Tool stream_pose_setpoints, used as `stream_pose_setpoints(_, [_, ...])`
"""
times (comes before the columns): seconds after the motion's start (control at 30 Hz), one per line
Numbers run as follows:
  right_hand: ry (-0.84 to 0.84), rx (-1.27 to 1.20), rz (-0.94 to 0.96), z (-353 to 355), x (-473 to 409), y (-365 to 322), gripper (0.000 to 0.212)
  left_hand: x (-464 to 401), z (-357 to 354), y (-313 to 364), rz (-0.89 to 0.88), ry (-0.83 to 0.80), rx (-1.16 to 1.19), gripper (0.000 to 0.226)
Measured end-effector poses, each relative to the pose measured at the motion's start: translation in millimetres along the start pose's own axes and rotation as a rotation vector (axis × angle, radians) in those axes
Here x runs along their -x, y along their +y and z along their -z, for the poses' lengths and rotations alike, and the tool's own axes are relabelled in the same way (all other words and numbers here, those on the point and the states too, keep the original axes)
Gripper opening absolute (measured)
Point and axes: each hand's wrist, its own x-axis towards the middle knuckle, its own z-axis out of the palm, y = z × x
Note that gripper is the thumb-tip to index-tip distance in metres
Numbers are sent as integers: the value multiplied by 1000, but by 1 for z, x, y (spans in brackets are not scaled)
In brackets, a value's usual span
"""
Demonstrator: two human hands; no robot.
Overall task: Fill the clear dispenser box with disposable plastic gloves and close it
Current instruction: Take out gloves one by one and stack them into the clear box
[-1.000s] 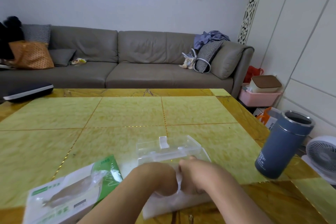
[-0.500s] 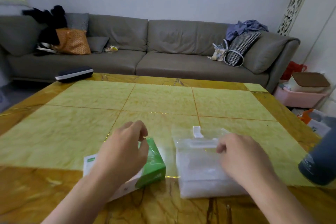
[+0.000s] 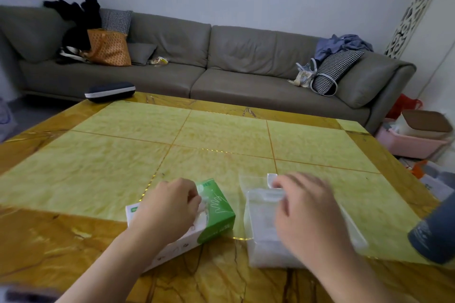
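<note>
2 hands work at the table's [image 3: 221,135] near edge. The clear dispenser box [image 3: 261,231], packed white, lies under the right hand [image 3: 307,216], long axis running away from the person; its blurred fingers curl over the far lid, grip uncertain. Just left, the left hand [image 3: 167,209] curls into the green glove carton's [image 3: 216,206] opening, apparently pinching gloves.

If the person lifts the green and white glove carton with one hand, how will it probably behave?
The glove carton is probably light for its size, since it seems to hold only thin plastic gloves. Its cardboard walls look stiff, yet they may dent under a hard squeeze near the opening, where the left hand rests. It lies flat on the table, so rolling seems unlikely.
</note>
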Motion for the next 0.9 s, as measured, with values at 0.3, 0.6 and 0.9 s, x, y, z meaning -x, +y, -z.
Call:
stream_pose_setpoints(0.3, [-451,-68,425,-44,23,-67,51,-2,9,-2,7,25,236,26])
stream_pose_setpoints(0.6, [-463,-47,430,-45,22,-69,61,1,27,5,35,225,662,24])
stream_pose_setpoints(0.9, [-496,-51,398,-40,20,-69,71,4,41,-21,-6,-188,238,44])
